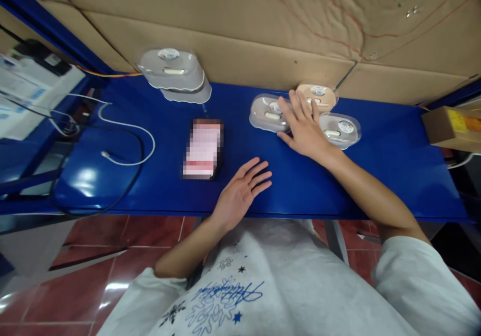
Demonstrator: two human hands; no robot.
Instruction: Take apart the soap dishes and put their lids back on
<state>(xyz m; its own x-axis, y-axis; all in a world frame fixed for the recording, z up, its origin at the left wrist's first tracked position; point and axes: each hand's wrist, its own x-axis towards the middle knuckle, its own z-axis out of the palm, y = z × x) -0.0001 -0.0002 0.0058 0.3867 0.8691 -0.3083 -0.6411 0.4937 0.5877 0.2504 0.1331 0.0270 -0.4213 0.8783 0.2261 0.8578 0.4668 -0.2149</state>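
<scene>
My right hand [304, 128] reaches over a group of lidded oval containers, its fingers spread. It overlaps the right end of a grey container [265, 115] with a clear cover. Behind the fingertips is a beige container [326, 99], and a whitish one [347, 130] sits beside my wrist; both are partly hidden. Whether my fingers touch any of them I cannot tell. My left hand [240, 193] hovers near the table's front edge, palm turned partly up, fingers apart and holding nothing.
On the blue table [240, 140] lies a phone [203, 148] with a blurred screen. Two stacked grey containers [175, 70] stand at the back left, against the cardboard wall [225, 50]. A white cable [150, 140] loops at the left. A cardboard box [451, 130] is at the right end.
</scene>
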